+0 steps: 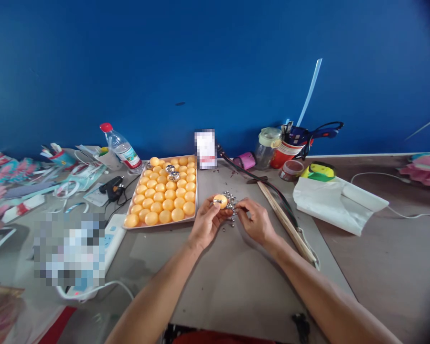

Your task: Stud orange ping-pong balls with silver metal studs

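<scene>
My left hand (207,223) pinches an orange ball (220,200) with a few silver beads stuck on it, holding it just above the grey mat (232,277). My right hand (255,220) is closed in a pinch at the pile of small silver beads (231,200) right beside the ball; what its fingertips hold is too small to make out. Left of my hands lies a tray (129,224) filled with several orange balls (165,193), two of which near the back are covered in silver beads (172,173).
A glue gun (113,188) and a power strip (111,236) lie left of the tray, with a water bottle (122,148) behind. Wooden sticks (286,222), a white bag (338,203), a jar (267,145) and a red cup of tools (290,148) stand to the right. Craft clutter fills the far left.
</scene>
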Action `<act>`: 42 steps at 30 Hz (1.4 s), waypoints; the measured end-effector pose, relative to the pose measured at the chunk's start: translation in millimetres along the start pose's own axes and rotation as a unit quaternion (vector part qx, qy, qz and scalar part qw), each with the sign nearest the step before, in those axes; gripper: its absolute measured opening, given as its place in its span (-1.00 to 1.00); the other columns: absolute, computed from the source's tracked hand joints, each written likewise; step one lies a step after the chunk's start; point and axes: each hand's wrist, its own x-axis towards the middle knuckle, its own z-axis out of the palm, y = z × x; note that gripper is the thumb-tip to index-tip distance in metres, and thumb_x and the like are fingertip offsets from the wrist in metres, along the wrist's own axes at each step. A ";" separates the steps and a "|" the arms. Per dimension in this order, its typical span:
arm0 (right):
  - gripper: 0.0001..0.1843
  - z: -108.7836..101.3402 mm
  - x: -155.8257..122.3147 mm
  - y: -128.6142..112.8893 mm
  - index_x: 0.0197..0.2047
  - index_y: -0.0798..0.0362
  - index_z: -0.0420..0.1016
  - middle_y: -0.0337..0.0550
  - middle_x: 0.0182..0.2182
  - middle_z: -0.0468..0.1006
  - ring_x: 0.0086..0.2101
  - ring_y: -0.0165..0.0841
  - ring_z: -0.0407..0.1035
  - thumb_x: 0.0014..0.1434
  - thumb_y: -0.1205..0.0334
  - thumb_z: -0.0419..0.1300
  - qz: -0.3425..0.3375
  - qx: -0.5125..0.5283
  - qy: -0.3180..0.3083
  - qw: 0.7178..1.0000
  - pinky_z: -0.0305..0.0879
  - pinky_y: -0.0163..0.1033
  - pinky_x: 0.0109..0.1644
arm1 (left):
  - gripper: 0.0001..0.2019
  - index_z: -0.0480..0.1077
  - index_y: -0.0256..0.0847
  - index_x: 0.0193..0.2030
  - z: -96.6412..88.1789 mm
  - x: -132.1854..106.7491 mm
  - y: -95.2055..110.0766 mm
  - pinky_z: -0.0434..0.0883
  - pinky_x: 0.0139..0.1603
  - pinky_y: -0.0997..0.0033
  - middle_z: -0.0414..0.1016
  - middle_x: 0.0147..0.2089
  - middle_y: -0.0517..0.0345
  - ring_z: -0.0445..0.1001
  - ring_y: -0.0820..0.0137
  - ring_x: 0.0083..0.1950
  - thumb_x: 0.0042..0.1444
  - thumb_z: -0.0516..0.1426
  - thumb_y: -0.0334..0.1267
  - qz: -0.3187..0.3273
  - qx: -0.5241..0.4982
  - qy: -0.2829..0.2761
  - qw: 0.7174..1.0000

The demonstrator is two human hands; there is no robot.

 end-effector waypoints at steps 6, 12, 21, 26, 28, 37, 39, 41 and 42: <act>-0.87 4.2 -3.5 -6.8 -0.42 0.05 0.38 -0.19 -0.49 0.43 -0.43 -0.37 0.31 0.04 0.41 0.03 0.007 -0.013 -0.012 1.000 0.19 -0.29 -0.32 | -0.70 0.24 -0.17 -0.05 4.5 -4.7 3.1 0.44 -0.20 0.39 0.45 -0.03 0.04 0.53 0.40 -0.25 0.09 0.16 -0.21 -0.023 -0.020 -0.043 0.999; -0.87 5.6 -3.8 -6.8 -0.42 0.06 0.39 -0.20 -0.47 0.46 -0.43 -0.39 0.33 0.02 0.40 0.05 0.070 0.046 -0.005 0.996 0.20 -0.33 -0.35 | -0.69 0.22 -0.17 -0.03 4.1 -4.3 -1.1 0.43 -0.14 0.40 0.51 -0.14 0.06 0.54 0.38 -0.20 0.10 0.16 -0.22 -0.033 -0.035 -0.037 0.998; -0.76 5.2 -0.2 -8.0 -0.50 0.08 0.41 -0.26 -0.64 0.36 -0.57 -0.45 0.20 0.10 0.13 0.10 0.201 0.266 -0.055 0.941 0.10 -0.31 -0.45 | -0.72 0.25 -0.20 -0.04 4.0 -2.0 3.1 0.42 -0.10 0.40 0.53 -0.23 0.04 0.54 0.39 -0.19 0.11 0.14 -0.24 -0.015 -0.057 -0.023 0.998; -0.72 9.2 1.1 -5.1 -0.44 0.11 0.44 -0.26 -0.57 0.40 -0.61 -0.53 0.12 -0.05 0.04 0.29 0.306 0.446 -0.080 0.837 0.01 -0.33 -0.50 | -0.70 0.27 -0.23 -0.05 3.6 -1.6 2.0 0.42 -0.11 0.41 0.53 -0.24 0.03 0.54 0.39 -0.21 0.09 0.17 -0.24 -0.011 -0.064 -0.010 0.998; -0.69 8.7 2.1 -6.9 -0.43 0.13 0.46 -0.24 -0.53 0.43 -0.61 -0.55 0.13 -0.12 0.05 0.34 0.333 0.475 -0.092 0.809 0.01 -0.34 -0.51 | -0.70 0.27 -0.23 -0.05 3.5 -1.4 1.4 0.42 -0.11 0.41 0.54 -0.24 0.03 0.54 0.39 -0.21 0.08 0.17 -0.24 -0.007 -0.064 -0.005 0.998; -0.68 -0.5 7.5 -8.6 -0.51 0.17 0.43 -0.29 -0.62 0.38 -0.69 -0.64 0.03 -0.22 0.12 0.40 0.380 0.490 -0.136 0.772 -0.11 -0.38 -0.59 | -0.68 0.26 -0.22 -0.05 5.5 -3.1 -1.3 0.42 -0.15 0.41 0.54 -0.24 0.04 0.54 0.34 -0.18 0.07 0.18 -0.23 -0.004 -0.041 -0.025 0.999; -0.68 -1.1 7.1 -7.4 -0.52 0.16 0.41 -0.28 -0.61 0.39 -0.68 -0.65 0.04 -0.23 0.14 0.40 0.382 0.481 -0.136 0.777 -0.09 -0.38 -0.58 | -0.68 0.26 -0.22 -0.05 5.7 -3.6 -2.1 0.41 -0.17 0.42 0.54 -0.25 0.05 0.54 0.34 -0.18 0.07 0.18 -0.23 -0.004 -0.037 -0.031 0.999; -0.70 -0.8 6.3 -6.9 -0.51 0.16 0.40 -0.27 -0.57 0.42 -0.68 -0.65 0.04 -0.23 0.17 0.40 0.380 0.483 -0.144 0.775 -0.07 -0.38 -0.58 | -0.69 0.26 -0.22 -0.05 5.6 -3.8 -2.0 0.41 -0.18 0.42 0.54 -0.27 0.06 0.54 0.34 -0.20 0.08 0.17 -0.22 -0.005 -0.035 -0.033 0.999; -0.71 -0.6 6.0 -6.8 -0.50 0.15 0.40 -0.26 -0.56 0.42 -0.68 -0.65 0.03 -0.22 0.18 0.39 0.379 0.489 -0.150 0.772 -0.07 -0.38 -0.57 | -0.69 0.27 -0.22 -0.05 5.5 -3.6 -1.5 0.41 -0.18 0.42 0.54 -0.27 0.06 0.54 0.35 -0.21 0.08 0.17 -0.22 -0.005 -0.034 -0.033 0.999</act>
